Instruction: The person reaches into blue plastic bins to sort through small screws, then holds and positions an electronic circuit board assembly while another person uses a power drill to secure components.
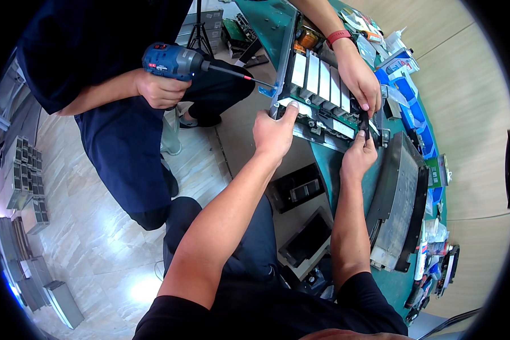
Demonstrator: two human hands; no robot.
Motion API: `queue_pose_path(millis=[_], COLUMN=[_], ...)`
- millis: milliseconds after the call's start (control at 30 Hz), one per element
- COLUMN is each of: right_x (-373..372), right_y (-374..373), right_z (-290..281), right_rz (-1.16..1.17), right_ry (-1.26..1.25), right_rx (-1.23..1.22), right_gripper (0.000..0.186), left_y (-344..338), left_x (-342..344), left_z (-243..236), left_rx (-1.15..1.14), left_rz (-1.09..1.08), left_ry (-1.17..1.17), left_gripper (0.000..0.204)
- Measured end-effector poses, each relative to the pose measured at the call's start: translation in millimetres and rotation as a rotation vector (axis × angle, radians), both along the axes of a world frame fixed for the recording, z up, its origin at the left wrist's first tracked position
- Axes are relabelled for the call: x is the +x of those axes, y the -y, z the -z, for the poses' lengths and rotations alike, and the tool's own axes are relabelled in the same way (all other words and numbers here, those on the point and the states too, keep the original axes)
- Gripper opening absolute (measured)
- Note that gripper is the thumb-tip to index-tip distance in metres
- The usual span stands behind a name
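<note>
An opened electronic unit (317, 85) with a metal frame, a green board and a row of pale metal blocks lies tilted on the bench. My left hand (273, 134) grips its near-left edge, the thumb pressed on top. At the near-right corner my right hand (358, 157) pinches a small black strip-like part (365, 123), whose exact kind I cannot tell. A co-worker's hand (361, 85) with a red wristband touches the same part from above. The co-worker's other hand (163, 90) holds a blue cordless screwdriver (173, 61), its long bit reaching the frame's left corner.
Right of the unit, a long grey metal cover (399, 204) lies on the green bench mat (337, 170). Blue bins (408, 96) and small supplies line the bench's far side. Dark panels (306, 235) sit below the bench edge. Stacked metal cases (25, 170) stand on the left floor.
</note>
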State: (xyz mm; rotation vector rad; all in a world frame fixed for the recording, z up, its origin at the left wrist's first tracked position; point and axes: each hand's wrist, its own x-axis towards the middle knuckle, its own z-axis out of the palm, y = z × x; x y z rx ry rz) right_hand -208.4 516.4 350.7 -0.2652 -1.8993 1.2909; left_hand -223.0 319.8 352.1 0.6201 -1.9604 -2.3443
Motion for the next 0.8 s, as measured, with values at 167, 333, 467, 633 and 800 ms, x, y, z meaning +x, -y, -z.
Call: queue_pose_path(millis=[167,333,467,633,800], right_x=[-1,-4,0,0,-1], right_y=[-2,-4,-3,4,0], right_z=[3,5,1,0,2], right_rz=[0.017,0.018,0.039,0.038,0.034], right_ry=[-0.006,-0.027,0.033,0.004,0.009], right_rx=[0.027,0.044,0.009,-0.021,0.0], right_gripper=[0.019,0.019,0.02,0.019,0.019], left_y=[3,16,41,46,48], left_x=[1,10,23,18,10], left_z=[-4,5,-2,0,-4], left_rx=[-0.001,0.129,0.383,0.568,0.562], left_rz=[0.007,0.133,0.131,0.129,0.061], left_ry=[0.016,-0.072,-0.193,-0.232,-0.208], left_gripper=[0.066,0.086,0.082,0.042,0.034])
